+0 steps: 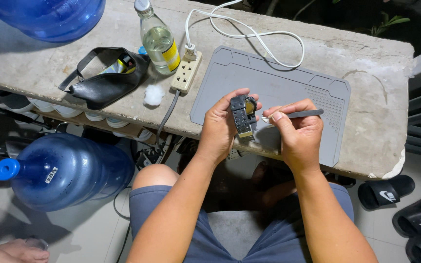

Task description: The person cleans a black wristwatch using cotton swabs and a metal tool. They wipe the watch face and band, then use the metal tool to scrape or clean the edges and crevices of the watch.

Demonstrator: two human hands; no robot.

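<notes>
Left hand (220,127) grips a small black component (242,117); right hand (296,131) pinches metal tweezers (296,114), tip beside it (probing step; needs steady aim)

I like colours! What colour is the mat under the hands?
Grey. The mat shows best in the head view, lying on the bench.

A grey mat (288,83) with a dotted patch lies at the pale, stained counter's (381,131) front edge. The power strip (186,73) and its cord (249,34) are white, the pouch (104,83) black, the bottle's label (173,56) yellow. The watch (242,116) is black with a yellow face, and the water jug (69,170) is blue.
</notes>
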